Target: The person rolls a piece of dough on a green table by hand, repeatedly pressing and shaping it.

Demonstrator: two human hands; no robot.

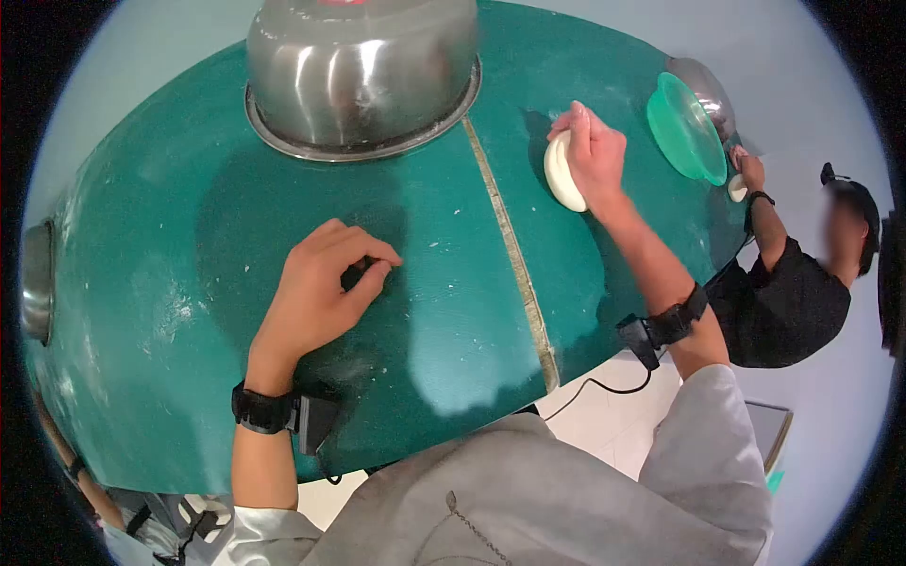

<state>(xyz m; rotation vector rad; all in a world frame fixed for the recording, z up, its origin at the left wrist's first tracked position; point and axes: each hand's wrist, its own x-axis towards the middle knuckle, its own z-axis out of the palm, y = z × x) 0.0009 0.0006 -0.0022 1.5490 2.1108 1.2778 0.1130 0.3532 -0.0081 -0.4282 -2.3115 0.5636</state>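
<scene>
Right hand on the dough, a broad stretch of green between our hands

Our right hand [593,156] grasps a pale lump of dough [561,174], thumb on top, over the right part of the green table [462,321]; we cannot tell whether the dough is lifted or resting. Our left hand [321,283] is released, its fingers loosely curled, over the table left of the pale strip [510,250] that runs from near the big steel bowl [363,85] down to the near edge. A broad stretch of green lies between the two hands, giving sideways room. Ahead of the left hand, the bowl's rim, turned down, bounds our reach; the top of the bowl runs out of view. Leftward, whitish smears spread toward a steel container [38,283] at the table's left edge.

Both our forearms cross the near edge, close to our grey garment [566,491], and a black cable [613,389] loops below it from the right wrist strap [672,324]. Beyond the dough, a green basin [675,123] stands near the far right edge, where a co-worker's hand [750,172] is beside a small pale piece [737,189].
</scene>
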